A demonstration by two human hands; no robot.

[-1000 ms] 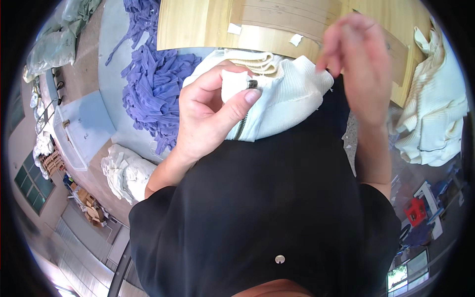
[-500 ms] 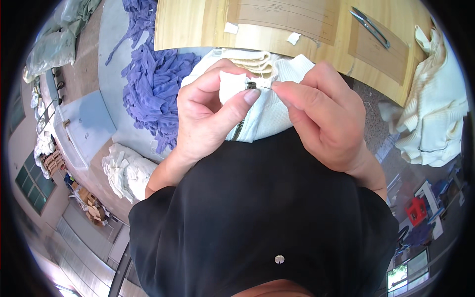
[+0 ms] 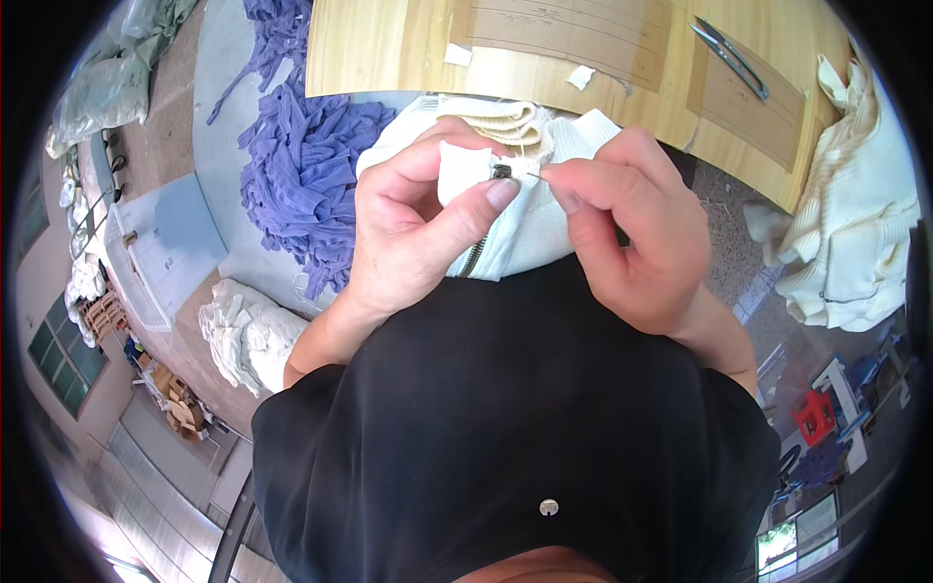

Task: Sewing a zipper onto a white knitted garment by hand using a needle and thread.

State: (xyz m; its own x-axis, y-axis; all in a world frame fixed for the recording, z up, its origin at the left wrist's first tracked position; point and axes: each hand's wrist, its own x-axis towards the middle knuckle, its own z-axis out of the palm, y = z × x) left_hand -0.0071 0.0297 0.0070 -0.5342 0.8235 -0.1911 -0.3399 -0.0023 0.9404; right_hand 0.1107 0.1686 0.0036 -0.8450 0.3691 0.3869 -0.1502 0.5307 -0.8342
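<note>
pinching white garment (image 3: 525, 228) at its zipper (image 3: 501, 172) | left hand (image 3: 418, 228) closed on fabric | right hand (image 3: 632, 233) fingertips gripping beside zipper

Wooden table (image 3: 408, 49), grey concrete floor (image 3: 224, 78), daylit windows (image 3: 53, 345).

- The right hand (image 3: 637, 238), raised clear at one o'clock a second ago, has come down to the white garment (image 3: 530, 228).
- Its fingertips (image 3: 562, 187) now pinch just at three o'clock of the zipper slider (image 3: 501, 172), nearer than half a second ago.
</note>
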